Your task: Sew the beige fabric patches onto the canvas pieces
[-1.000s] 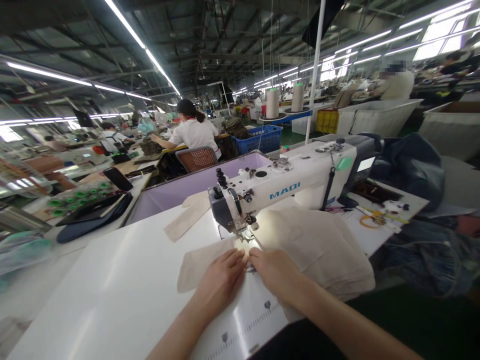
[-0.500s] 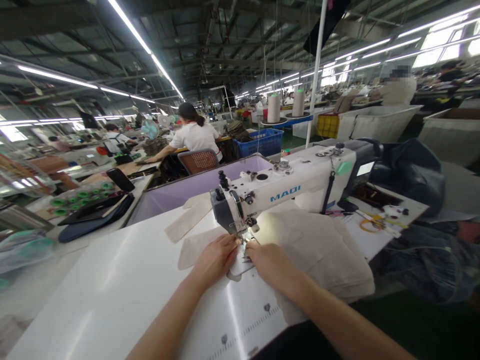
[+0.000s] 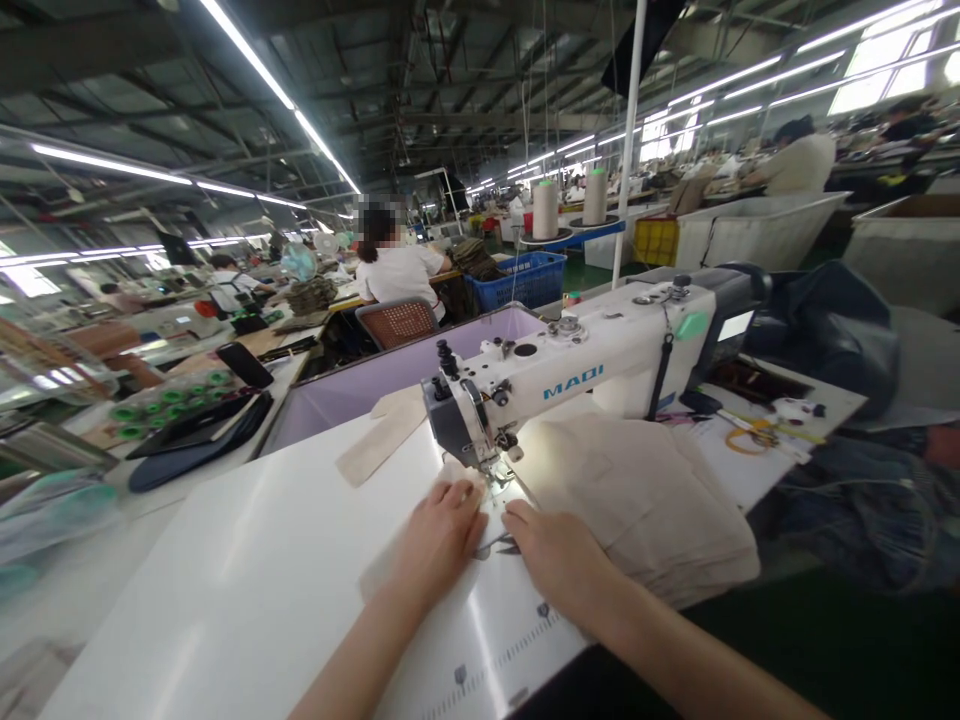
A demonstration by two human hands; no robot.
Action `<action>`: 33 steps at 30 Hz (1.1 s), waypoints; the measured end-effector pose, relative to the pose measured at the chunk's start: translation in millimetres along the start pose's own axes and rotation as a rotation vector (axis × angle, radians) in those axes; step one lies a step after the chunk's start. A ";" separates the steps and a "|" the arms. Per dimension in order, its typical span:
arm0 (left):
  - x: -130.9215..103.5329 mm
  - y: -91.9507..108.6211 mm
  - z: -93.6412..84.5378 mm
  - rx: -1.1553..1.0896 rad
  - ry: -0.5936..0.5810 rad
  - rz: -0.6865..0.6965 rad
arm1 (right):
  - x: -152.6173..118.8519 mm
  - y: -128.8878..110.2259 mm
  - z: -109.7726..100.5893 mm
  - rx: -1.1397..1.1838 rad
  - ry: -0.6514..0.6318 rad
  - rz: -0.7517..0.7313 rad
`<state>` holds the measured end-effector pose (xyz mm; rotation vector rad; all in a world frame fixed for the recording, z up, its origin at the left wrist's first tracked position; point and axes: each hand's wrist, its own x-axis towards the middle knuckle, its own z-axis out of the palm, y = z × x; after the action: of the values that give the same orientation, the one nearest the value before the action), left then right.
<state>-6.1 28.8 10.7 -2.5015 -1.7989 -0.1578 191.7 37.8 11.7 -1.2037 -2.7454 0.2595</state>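
A white sewing machine [image 3: 577,370] marked MAQI stands over the white table [image 3: 247,540], its lamp lighting the needle area. My left hand [image 3: 442,520] lies over a beige fabric piece [image 3: 386,565] just left of the presser foot, fingers bent and together on the cloth. To the right of the foot, my right hand [image 3: 551,545] has its fingers pressed together near the needle plate; what they hold, if anything, is too small to tell. Beside it lies a large beige fabric stack [image 3: 645,490]. Another beige strip [image 3: 382,440] rests behind my left hand.
A lilac bin [image 3: 337,385] sits behind the table. Yellow-handled scissors [image 3: 750,436] lie at the right. A phone [image 3: 244,365] and dark pouch are at the left. Beyond, a person in white [image 3: 401,275] sits near a blue crate [image 3: 529,285]. Thread cones stand behind the machine.
My left hand has drawn slightly back toward me, and the fabric under it has shifted nearer. My right hand has moved slightly right and back. The seated person has turned and drawn in an arm.
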 end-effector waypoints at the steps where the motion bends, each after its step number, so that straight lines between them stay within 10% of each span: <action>1: -3.2 7.6 -4.0 -0.015 -0.034 0.003 | -0.5 0.2 -1.7 0.009 0.004 0.006; 7: -16.6 30.0 -4.7 -0.087 -0.025 0.082 | -6.1 -0.9 -4.9 0.006 -0.058 -0.023; 33: -1.6 3.0 5.5 -0.125 0.137 0.222 | 18.8 7.6 -13.0 -0.002 -0.042 -0.007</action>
<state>-3.5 26.9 5.1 -2.6776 -1.4932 -0.4310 187.0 58.1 23.8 -1.2020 -2.7856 0.2843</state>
